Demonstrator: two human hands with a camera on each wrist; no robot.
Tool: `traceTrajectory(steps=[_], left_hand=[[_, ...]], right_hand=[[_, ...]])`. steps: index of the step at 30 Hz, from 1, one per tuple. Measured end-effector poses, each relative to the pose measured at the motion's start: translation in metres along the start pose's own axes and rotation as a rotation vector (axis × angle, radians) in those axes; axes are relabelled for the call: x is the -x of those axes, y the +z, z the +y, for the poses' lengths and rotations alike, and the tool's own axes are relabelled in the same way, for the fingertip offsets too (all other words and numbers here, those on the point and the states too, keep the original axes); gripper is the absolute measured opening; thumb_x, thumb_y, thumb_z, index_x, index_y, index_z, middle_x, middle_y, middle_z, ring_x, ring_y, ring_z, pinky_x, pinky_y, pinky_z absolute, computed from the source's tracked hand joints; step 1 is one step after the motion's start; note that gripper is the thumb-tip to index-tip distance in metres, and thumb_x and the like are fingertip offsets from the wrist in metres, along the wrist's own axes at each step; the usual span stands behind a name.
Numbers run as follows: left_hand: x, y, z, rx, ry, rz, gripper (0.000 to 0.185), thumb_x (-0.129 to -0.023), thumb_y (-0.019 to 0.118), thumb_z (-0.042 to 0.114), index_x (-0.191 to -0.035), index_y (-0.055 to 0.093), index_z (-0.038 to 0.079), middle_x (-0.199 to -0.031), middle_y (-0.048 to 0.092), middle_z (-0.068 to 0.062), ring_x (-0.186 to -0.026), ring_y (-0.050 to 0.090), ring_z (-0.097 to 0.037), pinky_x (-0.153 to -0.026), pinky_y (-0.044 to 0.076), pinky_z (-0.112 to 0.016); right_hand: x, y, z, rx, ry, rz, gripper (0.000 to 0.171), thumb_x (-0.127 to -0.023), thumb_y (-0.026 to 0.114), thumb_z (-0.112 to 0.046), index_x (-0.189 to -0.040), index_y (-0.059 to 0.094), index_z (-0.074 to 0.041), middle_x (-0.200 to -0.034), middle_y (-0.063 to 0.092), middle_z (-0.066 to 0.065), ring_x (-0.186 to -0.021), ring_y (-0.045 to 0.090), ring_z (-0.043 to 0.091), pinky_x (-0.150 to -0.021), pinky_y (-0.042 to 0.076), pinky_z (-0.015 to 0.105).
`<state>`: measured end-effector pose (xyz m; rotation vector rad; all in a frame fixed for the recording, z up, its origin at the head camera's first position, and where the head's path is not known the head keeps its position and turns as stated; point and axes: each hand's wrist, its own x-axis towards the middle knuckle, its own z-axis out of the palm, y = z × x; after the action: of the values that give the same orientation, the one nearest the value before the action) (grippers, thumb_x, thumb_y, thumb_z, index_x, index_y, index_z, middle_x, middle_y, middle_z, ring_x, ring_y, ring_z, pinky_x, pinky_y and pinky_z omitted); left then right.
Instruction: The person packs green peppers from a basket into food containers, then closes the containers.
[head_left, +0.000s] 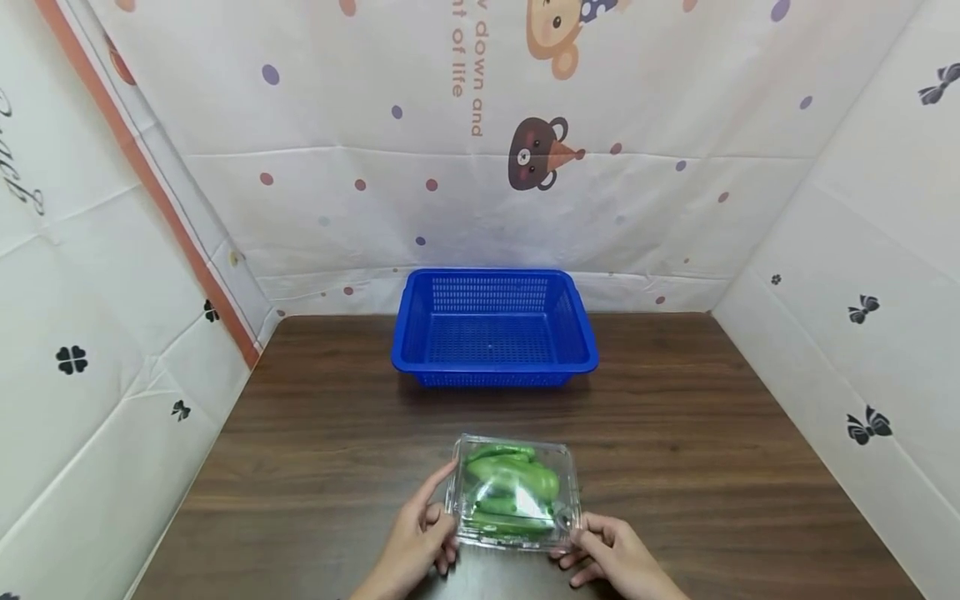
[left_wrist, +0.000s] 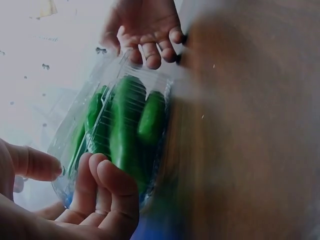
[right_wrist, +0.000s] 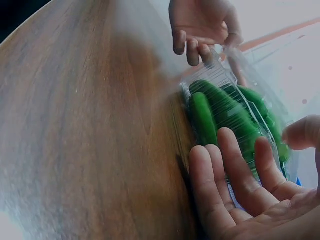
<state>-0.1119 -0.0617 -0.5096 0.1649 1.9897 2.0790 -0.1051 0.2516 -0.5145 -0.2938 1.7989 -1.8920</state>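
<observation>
A clear plastic clamshell box (head_left: 567, 471) sits near the front of the table, its lid down. Several green peppers (head_left: 513, 477) lie inside, visible through the plastic. My left hand (head_left: 412, 533) holds the box's left side, index finger stretched along the edge and thumb at the near corner. At the near right corner, my right hand (head_left: 611, 550) pinches the box between thumb and fingers. Both wrist views show the peppers (left_wrist: 127, 125) behind the ribbed plastic wall, with a hand at each end. Some of the fingertip contact is hidden.
Behind the box, a blue plastic basket (head_left: 495, 367) with slotted sides stands at the back of the brown wooden table (head_left: 315, 467). Printed white sheets (head_left: 360, 217) hang behind the table and on both sides.
</observation>
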Motion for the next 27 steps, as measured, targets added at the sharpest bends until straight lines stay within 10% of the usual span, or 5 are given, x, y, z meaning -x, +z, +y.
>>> traceTrajectory(steps=[27], left_hand=[[-0.0024, 0.0018, -0.0093, 0.158, -0.020, -0.024, 0.081, -0.088, 0.053, -0.012, -0.162, 0.030, 0.010, -0.075, 0.060, -0.009, -0.061, 0.062, -0.013, -0.055, 0.057, -0.025]], right_hand=[[-0.0021, 0.0035, 0.0098, -0.041, -0.017, 0.065, 0.033, -0.104, 0.056, -0.004, -0.100, 0.047, 0.027, -0.097, 0.074, 0.020, -0.089, 0.074, 0.018, -0.080, 0.062, 0.036]])
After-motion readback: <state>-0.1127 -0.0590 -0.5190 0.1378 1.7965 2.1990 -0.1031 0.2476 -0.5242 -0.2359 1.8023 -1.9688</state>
